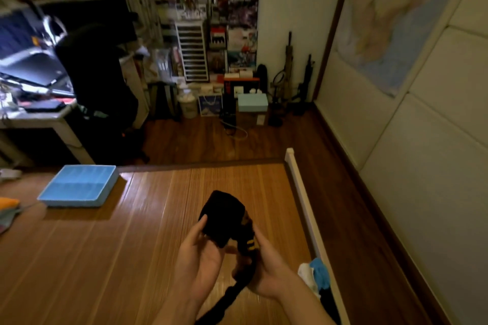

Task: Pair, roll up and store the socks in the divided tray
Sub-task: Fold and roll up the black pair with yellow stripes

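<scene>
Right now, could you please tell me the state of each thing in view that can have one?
Black socks: partly rolled, held above the mat, loose end hanging down.
Left hand: holds the rolled end.
Right hand: grips the yellow-striped part.
Divided tray: flat on the mat, no socks visible inside.
Sock pile: loose and unrolled at the mat's right edge.

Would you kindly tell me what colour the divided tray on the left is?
The divided tray is light blue, seen in the head view.
</scene>
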Action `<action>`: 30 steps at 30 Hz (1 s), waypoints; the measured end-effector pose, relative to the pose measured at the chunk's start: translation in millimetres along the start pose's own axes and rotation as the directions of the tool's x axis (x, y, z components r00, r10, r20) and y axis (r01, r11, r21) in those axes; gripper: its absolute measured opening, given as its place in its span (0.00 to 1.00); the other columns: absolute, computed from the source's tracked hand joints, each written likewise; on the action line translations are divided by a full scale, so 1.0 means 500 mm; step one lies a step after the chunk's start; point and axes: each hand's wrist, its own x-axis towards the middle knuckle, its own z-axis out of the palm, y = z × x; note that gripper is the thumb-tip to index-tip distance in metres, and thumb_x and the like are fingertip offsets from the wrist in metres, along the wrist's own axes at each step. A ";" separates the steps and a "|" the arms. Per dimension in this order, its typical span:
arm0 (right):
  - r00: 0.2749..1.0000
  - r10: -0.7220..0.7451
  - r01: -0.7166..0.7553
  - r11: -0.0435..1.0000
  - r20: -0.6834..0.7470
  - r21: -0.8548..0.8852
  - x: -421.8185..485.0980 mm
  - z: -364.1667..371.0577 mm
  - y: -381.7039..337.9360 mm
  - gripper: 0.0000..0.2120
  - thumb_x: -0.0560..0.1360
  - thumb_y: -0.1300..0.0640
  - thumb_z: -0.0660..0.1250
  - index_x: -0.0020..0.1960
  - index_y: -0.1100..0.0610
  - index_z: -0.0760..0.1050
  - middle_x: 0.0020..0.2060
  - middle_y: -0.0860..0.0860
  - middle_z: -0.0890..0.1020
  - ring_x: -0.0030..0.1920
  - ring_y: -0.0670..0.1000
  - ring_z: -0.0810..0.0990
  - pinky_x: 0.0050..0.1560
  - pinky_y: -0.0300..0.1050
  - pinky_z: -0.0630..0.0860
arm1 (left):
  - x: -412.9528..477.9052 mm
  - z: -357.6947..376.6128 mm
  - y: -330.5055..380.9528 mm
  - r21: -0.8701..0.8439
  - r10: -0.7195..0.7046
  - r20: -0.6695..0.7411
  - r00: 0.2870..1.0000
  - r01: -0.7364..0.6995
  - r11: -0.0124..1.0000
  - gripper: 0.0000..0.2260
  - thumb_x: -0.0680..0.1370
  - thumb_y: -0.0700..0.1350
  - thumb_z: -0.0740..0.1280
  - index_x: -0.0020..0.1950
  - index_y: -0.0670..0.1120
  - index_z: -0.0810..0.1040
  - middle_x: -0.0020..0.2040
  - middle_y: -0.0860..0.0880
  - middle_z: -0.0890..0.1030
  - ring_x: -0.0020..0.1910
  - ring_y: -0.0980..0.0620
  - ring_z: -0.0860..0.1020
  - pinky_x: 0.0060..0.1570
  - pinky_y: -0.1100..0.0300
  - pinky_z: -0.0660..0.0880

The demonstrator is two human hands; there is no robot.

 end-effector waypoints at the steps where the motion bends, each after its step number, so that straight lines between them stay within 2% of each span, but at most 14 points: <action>1: 0.998 -0.024 0.023 1.000 0.051 0.015 -0.013 0.018 -0.010 0.32 0.71 0.37 0.73 0.51 0.68 0.84 0.28 0.53 0.75 0.26 0.50 0.71 0.33 0.45 0.71 | -0.005 0.012 0.002 -0.005 -0.010 -0.006 1.000 0.010 1.000 0.19 0.84 0.43 0.60 0.73 0.37 0.74 0.71 0.36 0.77 0.68 0.40 0.79 0.53 0.48 0.83; 3: 0.990 -0.120 0.116 0.992 0.072 0.051 -0.040 0.047 -0.032 0.19 0.69 0.46 0.77 0.43 0.64 0.82 0.26 0.52 0.72 0.25 0.50 0.69 0.31 0.45 0.72 | -0.015 0.032 0.011 0.000 -0.022 -0.034 0.999 0.022 1.000 0.19 0.82 0.44 0.63 0.70 0.37 0.77 0.69 0.37 0.78 0.64 0.41 0.81 0.51 0.50 0.84; 6: 0.941 -0.337 0.338 0.940 -0.034 0.050 -0.078 0.077 -0.078 0.17 0.70 0.56 0.77 0.54 0.63 0.82 0.32 0.54 0.78 0.28 0.49 0.70 0.28 0.41 0.73 | -0.022 0.055 0.033 0.069 0.003 -0.115 0.993 0.005 0.998 0.18 0.79 0.43 0.66 0.65 0.37 0.81 0.64 0.36 0.82 0.58 0.40 0.85 0.49 0.51 0.84; 9: 0.855 -0.518 0.517 0.847 0.026 -0.123 -0.125 0.100 -0.123 0.16 0.73 0.53 0.74 0.56 0.62 0.80 0.39 0.55 0.81 0.31 0.50 0.77 0.30 0.41 0.74 | -0.013 0.063 0.060 0.184 0.095 -0.295 0.951 -0.041 0.982 0.17 0.80 0.38 0.65 0.69 0.40 0.74 0.60 0.34 0.80 0.58 0.38 0.81 0.51 0.47 0.78; 11: 0.795 -0.602 0.597 0.759 0.067 -0.259 -0.151 0.117 -0.143 0.16 0.76 0.53 0.73 0.57 0.63 0.80 0.43 0.56 0.84 0.36 0.51 0.82 0.33 0.42 0.76 | -0.005 0.064 0.077 0.307 0.093 -0.367 0.926 0.027 0.951 0.18 0.81 0.35 0.65 0.70 0.41 0.71 0.57 0.33 0.79 0.54 0.37 0.80 0.51 0.46 0.77; 13: 0.744 -0.662 0.646 0.680 0.088 -0.348 -0.174 0.137 -0.156 0.14 0.78 0.54 0.71 0.56 0.64 0.80 0.45 0.58 0.86 0.41 0.53 0.85 0.35 0.42 0.79 | -0.002 0.074 0.086 0.450 0.047 -0.404 0.913 0.154 0.880 0.19 0.81 0.37 0.66 0.71 0.40 0.69 0.50 0.35 0.78 0.45 0.40 0.78 0.47 0.48 0.77; 15: 0.694 -0.713 0.666 0.584 0.098 -0.464 -0.193 0.157 -0.163 0.13 0.79 0.53 0.70 0.56 0.63 0.80 0.48 0.60 0.86 0.45 0.57 0.87 0.41 0.47 0.82 | 0.007 0.089 0.081 0.646 0.101 -0.426 0.899 0.225 0.729 0.24 0.81 0.42 0.69 0.75 0.42 0.67 0.56 0.37 0.77 0.52 0.37 0.77 0.54 0.47 0.76; 17: 0.639 -0.762 0.654 0.467 0.105 -0.596 -0.205 0.172 -0.164 0.13 0.80 0.51 0.69 0.55 0.61 0.80 0.48 0.61 0.86 0.48 0.60 0.86 0.49 0.55 0.83 | 0.015 0.112 0.064 0.871 0.288 -0.245 0.926 0.079 0.485 0.27 0.81 0.45 0.69 0.79 0.49 0.64 0.76 0.42 0.68 0.74 0.39 0.69 0.70 0.45 0.70; 18: 0.617 -0.779 0.644 0.415 0.115 -0.643 -0.210 0.177 -0.163 0.12 0.80 0.51 0.69 0.54 0.61 0.80 0.47 0.61 0.86 0.48 0.60 0.86 0.52 0.58 0.82 | 0.017 0.129 0.053 0.925 0.338 -0.085 0.937 -0.052 0.378 0.26 0.81 0.46 0.69 0.78 0.55 0.66 0.79 0.48 0.66 0.76 0.45 0.67 0.70 0.48 0.70; 20: 0.595 -0.790 0.629 0.341 0.150 -0.699 -0.217 0.189 -0.159 0.12 0.80 0.51 0.68 0.52 0.60 0.80 0.46 0.60 0.86 0.47 0.59 0.86 0.51 0.57 0.82 | 0.014 0.167 0.034 0.919 0.293 0.196 0.936 -0.280 0.279 0.20 0.81 0.50 0.69 0.71 0.66 0.73 0.74 0.59 0.73 0.72 0.59 0.72 0.63 0.62 0.76; 22: 0.595 -0.781 0.611 0.288 0.188 -0.737 -0.222 0.196 -0.150 0.11 0.80 0.50 0.67 0.52 0.57 0.80 0.45 0.55 0.86 0.45 0.52 0.87 0.49 0.49 0.83 | 0.008 0.197 0.018 0.882 0.176 0.324 0.929 -0.364 0.300 0.20 0.81 0.51 0.68 0.69 0.71 0.74 0.69 0.65 0.76 0.68 0.65 0.74 0.60 0.67 0.77; 24: 0.610 -0.766 0.596 0.276 0.202 -0.754 -0.225 0.198 -0.142 0.10 0.81 0.49 0.65 0.54 0.54 0.80 0.46 0.51 0.87 0.46 0.49 0.87 0.51 0.48 0.84 | 0.010 0.206 0.007 0.855 0.118 0.357 0.927 -0.375 0.359 0.23 0.80 0.49 0.68 0.71 0.69 0.72 0.69 0.65 0.77 0.69 0.63 0.75 0.66 0.61 0.76; 27: 0.690 -0.697 0.588 0.383 0.194 -0.713 -0.236 0.199 -0.134 0.11 0.83 0.48 0.62 0.56 0.52 0.80 0.48 0.49 0.87 0.49 0.51 0.86 0.56 0.54 0.83 | 0.014 0.212 0.003 0.822 0.092 0.348 0.933 -0.351 0.448 0.25 0.76 0.54 0.73 0.71 0.67 0.73 0.67 0.61 0.79 0.67 0.57 0.78 0.66 0.53 0.78; 30: 0.734 -0.636 0.606 0.457 0.236 -0.652 -0.251 0.191 -0.132 0.15 0.85 0.49 0.57 0.60 0.53 0.80 0.55 0.55 0.84 0.57 0.56 0.84 0.62 0.57 0.79 | 0.012 0.209 0.002 0.796 0.156 0.294 0.943 -0.332 0.506 0.22 0.73 0.59 0.76 0.66 0.63 0.80 0.64 0.55 0.82 0.64 0.53 0.81 0.59 0.53 0.81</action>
